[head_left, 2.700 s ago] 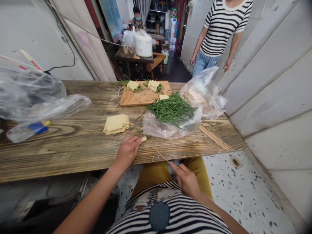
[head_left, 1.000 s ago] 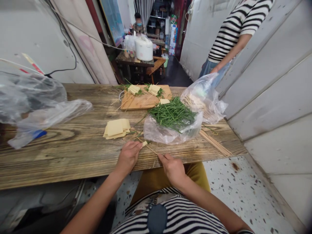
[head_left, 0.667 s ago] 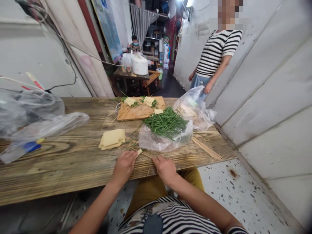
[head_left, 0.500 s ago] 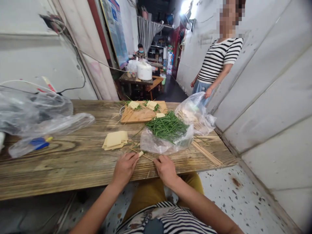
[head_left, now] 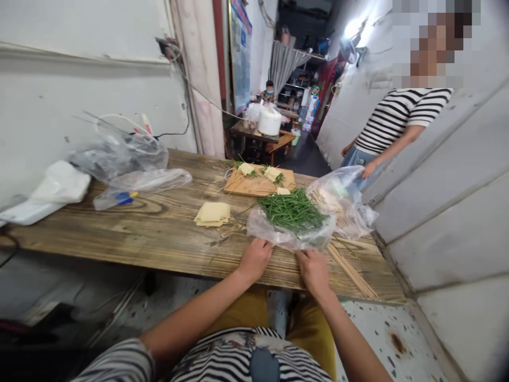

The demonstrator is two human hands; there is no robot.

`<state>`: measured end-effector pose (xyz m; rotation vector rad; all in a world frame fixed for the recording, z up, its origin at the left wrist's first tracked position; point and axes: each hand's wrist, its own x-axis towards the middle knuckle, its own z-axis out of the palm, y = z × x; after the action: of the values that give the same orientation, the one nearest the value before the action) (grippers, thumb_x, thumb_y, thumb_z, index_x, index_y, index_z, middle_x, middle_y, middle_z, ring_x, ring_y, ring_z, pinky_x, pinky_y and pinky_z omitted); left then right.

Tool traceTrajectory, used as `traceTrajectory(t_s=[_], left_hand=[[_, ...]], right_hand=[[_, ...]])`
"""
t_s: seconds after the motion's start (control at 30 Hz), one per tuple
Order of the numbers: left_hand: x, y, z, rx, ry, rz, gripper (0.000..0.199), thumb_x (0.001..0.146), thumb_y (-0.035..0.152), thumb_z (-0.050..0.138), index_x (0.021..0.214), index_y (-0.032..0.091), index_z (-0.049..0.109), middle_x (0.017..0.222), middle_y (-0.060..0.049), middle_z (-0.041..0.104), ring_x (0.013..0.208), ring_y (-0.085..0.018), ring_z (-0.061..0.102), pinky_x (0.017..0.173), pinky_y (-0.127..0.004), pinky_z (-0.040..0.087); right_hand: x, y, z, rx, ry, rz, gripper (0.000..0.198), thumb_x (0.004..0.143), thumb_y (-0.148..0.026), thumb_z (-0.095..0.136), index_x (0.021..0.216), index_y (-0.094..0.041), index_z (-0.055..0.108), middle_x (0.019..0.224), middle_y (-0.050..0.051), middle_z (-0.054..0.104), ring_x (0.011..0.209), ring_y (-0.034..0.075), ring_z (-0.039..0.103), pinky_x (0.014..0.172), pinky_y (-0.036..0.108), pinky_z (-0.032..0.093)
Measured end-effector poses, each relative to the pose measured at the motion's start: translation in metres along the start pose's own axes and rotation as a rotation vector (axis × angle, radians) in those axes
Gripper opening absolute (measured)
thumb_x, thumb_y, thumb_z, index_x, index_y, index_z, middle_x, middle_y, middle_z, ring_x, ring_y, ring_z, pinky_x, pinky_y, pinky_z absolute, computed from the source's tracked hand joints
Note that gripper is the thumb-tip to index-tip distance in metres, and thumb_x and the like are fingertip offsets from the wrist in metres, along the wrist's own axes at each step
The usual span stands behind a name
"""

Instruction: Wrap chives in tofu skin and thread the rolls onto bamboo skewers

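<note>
A clear plastic bag (head_left: pixel 258 225) lies spread on the table with a heap of green chives (head_left: pixel 292 209) on it. At the bag's near edge, my left hand (head_left: pixel 255 260) is closed, its fingertips pinching the plastic at the left corner. My right hand (head_left: pixel 315 271) is closed on the same edge farther right. Left of the bag sits a stack of pale yellow tofu sheets (head_left: pixel 213 213). A row of bamboo skewers (head_left: pixel 352 271) lies to the right. Whether a skewer is also inside either hand is hidden.
On a cutting board (head_left: pixel 242 185) at the back lie two bunches of skewered tofu rolls (head_left: pixel 273 173) with chives. A person in a striped top (head_left: pixel 401 119) stands at right, one hand on another plastic bag (head_left: pixel 345 185). Crumpled plastic bags (head_left: pixel 127 159) lie at left.
My view has swung left. Both hands have left the small tofu roll on a skewer and moved to the near edge of the chive bag. The roll is no longer visible.
</note>
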<state>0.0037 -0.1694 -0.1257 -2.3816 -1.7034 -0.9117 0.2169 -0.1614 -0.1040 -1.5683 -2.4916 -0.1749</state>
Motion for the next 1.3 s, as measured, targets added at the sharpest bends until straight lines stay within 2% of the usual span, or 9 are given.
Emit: traceTrajectory(t_s=[0.17,0.3,0.37,0.43,0.6,0.8,1.07,1.2,1.3], left_hand=[[-0.009,0.001,-0.009,-0.114,0.065,0.09,0.016,0.091,0.026,0.057,0.097,0.015,0.067,0.089,-0.01,0.068,0.084,-0.022,0.06,0.076,-0.035,0.052],[-0.032,-0.054,-0.041,-0.102,0.276,0.171,0.018,0.094,0.019,0.051,0.104,0.017,0.066,0.091,-0.007,0.071,0.084,-0.017,0.063,0.08,-0.033,0.051],[-0.036,-0.097,-0.058,-0.009,0.35,0.135,0.02,0.093,0.018,0.052,0.106,0.018,0.067,0.095,-0.008,0.072,0.089,-0.019,0.065,0.084,-0.036,0.05],[-0.036,-0.138,-0.069,0.092,0.336,0.073,0.019,0.093,0.024,0.054,0.105,0.019,0.067,0.098,-0.008,0.072,0.091,-0.022,0.065,0.085,-0.039,0.05],[-0.03,-0.197,-0.076,0.181,0.235,0.065,0.022,0.094,0.031,0.052,0.104,0.019,0.068,0.105,-0.01,0.071,0.097,-0.025,0.064,0.084,-0.039,0.05],[-0.023,-0.208,-0.076,0.154,0.165,0.098,0.029,0.097,0.033,0.045,0.104,0.018,0.069,0.1,-0.01,0.07,0.089,-0.022,0.063,0.078,-0.036,0.051],[-0.003,-0.238,-0.089,-0.044,0.102,0.231,0.046,0.1,0.047,0.038,0.09,0.017,0.072,0.087,0.0,0.074,0.075,-0.01,0.066,0.068,-0.021,0.052],[0.014,-0.224,-0.106,0.127,0.325,0.084,0.049,0.099,0.049,0.039,0.084,0.015,0.071,0.078,0.004,0.073,0.071,-0.009,0.065,0.064,-0.02,0.053],[0.02,-0.193,-0.12,0.204,0.421,0.054,0.03,0.097,0.035,0.047,0.092,0.016,0.069,0.089,0.0,0.074,0.08,-0.013,0.066,0.075,-0.028,0.056]], right_hand=[[-0.012,0.022,-0.017,0.053,-0.036,-0.024,0.03,0.096,-0.022,0.042,0.108,-0.019,0.069,0.096,0.009,0.066,0.089,0.022,0.058,0.078,0.031,0.044],[-0.001,0.023,-0.069,0.298,-0.109,-0.156,0.032,0.098,-0.031,0.042,0.1,-0.021,0.072,0.089,0.008,0.069,0.078,0.019,0.062,0.072,0.029,0.048],[0.026,0.023,-0.092,0.396,-0.163,-0.198,0.037,0.098,-0.037,0.042,0.087,-0.02,0.074,0.078,0.007,0.068,0.071,0.017,0.062,0.068,0.027,0.048],[0.069,0.026,-0.1,0.376,-0.119,-0.155,0.034,0.097,-0.037,0.045,0.092,-0.02,0.074,0.086,0.007,0.071,0.079,0.019,0.064,0.074,0.029,0.049],[0.178,0.038,-0.06,-0.129,-0.194,0.0,0.038,0.088,-0.024,0.06,0.124,-0.013,0.063,0.115,0.015,0.063,0.105,0.023,0.059,0.089,0.029,0.045],[0.216,0.046,-0.029,-0.325,-0.379,-0.024,0.024,0.091,-0.025,0.056,0.107,-0.012,0.07,0.106,0.014,0.064,0.099,0.021,0.06,0.081,0.026,0.042],[0.217,0.064,-0.054,-0.307,-0.4,-0.147,0.029,0.096,-0.023,0.045,0.101,-0.014,0.072,0.105,0.012,0.064,0.093,0.017,0.059,0.075,0.023,0.039],[0.218,0.074,-0.064,-0.266,-0.404,-0.171,0.027,0.093,-0.028,0.054,0.107,-0.014,0.072,0.107,0.011,0.064,0.097,0.017,0.059,0.083,0.022,0.04],[0.215,0.075,-0.063,-0.236,-0.437,-0.173,0.044,0.084,-0.039,0.068,0.121,-0.017,0.067,0.111,0.012,0.064,0.101,0.021,0.059,0.087,0.025,0.041]])
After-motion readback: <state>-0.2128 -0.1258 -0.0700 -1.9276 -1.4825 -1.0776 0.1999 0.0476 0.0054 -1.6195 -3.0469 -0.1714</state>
